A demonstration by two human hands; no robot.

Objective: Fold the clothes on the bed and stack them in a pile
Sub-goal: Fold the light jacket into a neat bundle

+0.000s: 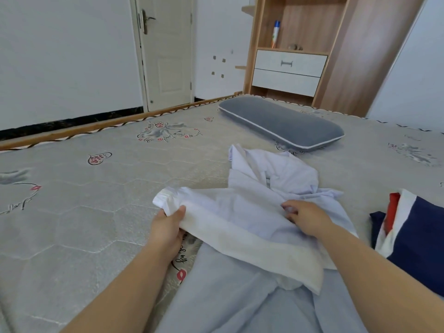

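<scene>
A crumpled white shirt [264, 186] lies on the grey patterned mattress [84, 212], with one long part stretched toward me. My left hand [168, 227] grips the left end of that stretched part, thumb on top. My right hand [305, 217] pinches the shirt's fabric near its middle. A pale blue garment [228, 296] is spread flat under the shirt, close to me. At the right edge lies a navy, white and red garment [413, 236].
A long grey pillow [283, 123] lies across the mattress beyond the shirt. The bed's wooden edge [96, 127] runs along the left. Behind stand a white door [165, 51] and a wooden cabinet [293, 56] with white drawers.
</scene>
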